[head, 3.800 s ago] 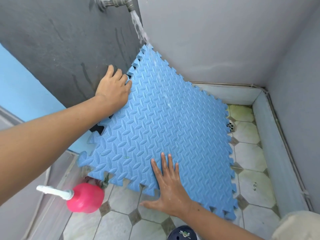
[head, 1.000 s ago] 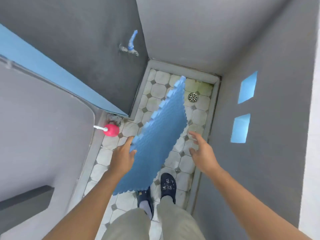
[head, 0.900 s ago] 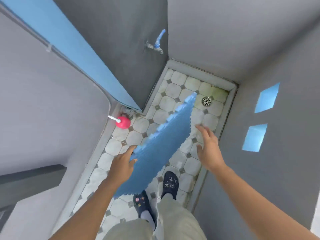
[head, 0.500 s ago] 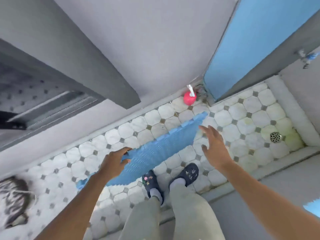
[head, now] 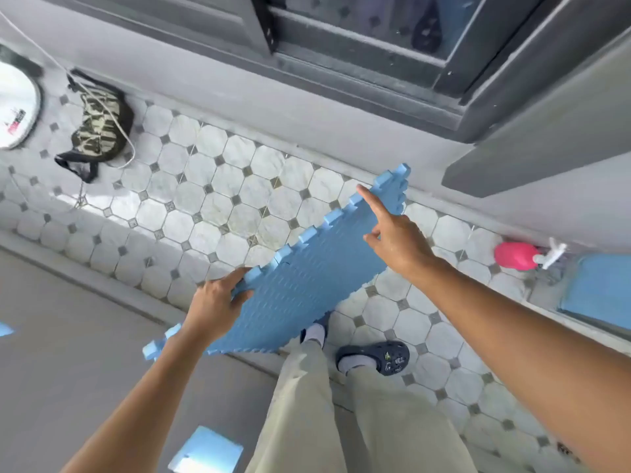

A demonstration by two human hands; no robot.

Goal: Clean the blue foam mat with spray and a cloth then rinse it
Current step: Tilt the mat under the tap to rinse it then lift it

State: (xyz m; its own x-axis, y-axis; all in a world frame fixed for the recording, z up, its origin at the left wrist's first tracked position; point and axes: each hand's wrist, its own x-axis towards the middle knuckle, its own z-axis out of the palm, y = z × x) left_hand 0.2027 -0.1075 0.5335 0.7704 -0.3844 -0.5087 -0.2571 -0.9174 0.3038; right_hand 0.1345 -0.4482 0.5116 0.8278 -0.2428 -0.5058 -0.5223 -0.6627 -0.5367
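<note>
You stand turned away from the tap corner. The mat (head: 307,288) is off the wall and up in the air, nearly flat, no water on it. Your left hand (head: 215,302) now grips its near edge. Your right hand (head: 396,244), apart a moment ago, lies over the far end. The spray bottle (head: 514,256) is now at right, and a bag (head: 97,128) appears at left.

A dark grey window frame (head: 358,63) sits in the grey wall (head: 239,93). Below it lies a floor (head: 218,199) of pale octagonal tiles with small grey squares; a sunlit patch (head: 68,198) falls to its lower left.
</note>
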